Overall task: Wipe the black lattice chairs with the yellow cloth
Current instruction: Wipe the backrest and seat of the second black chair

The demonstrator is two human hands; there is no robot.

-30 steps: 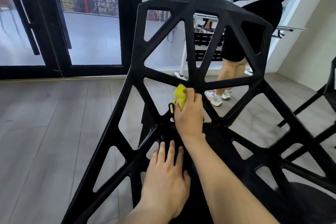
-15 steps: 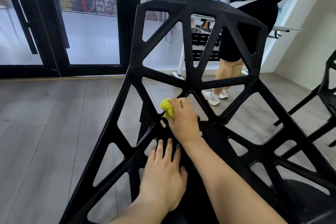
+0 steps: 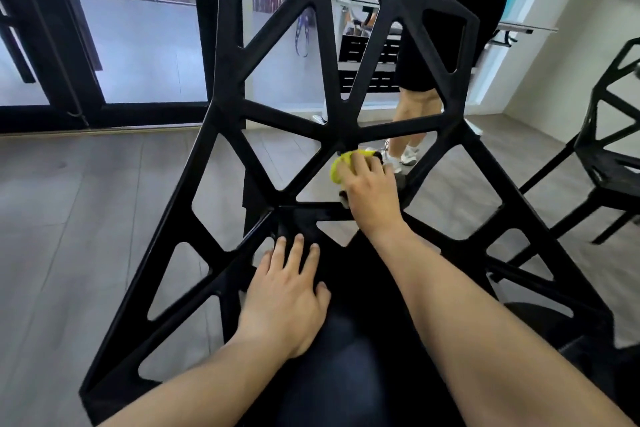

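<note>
A black lattice chair fills the middle of the view, its backrest rising in front of me. My right hand is closed around the bunched yellow cloth and presses it against a bar where the backrest spokes meet, just above the seat. My left hand lies flat on the seat's rear bars, fingers spread, holding nothing. A second black lattice chair stands at the right edge.
A person in black clothes stands behind the chair at a white table. Dark-framed glass doors run along the back left. Grey wood floor spreads to the left of the chair.
My right hand has carried the cloth up and to the right, from the lower left spoke to the hub of the backrest. My left hand has stayed flat on the seat.
</note>
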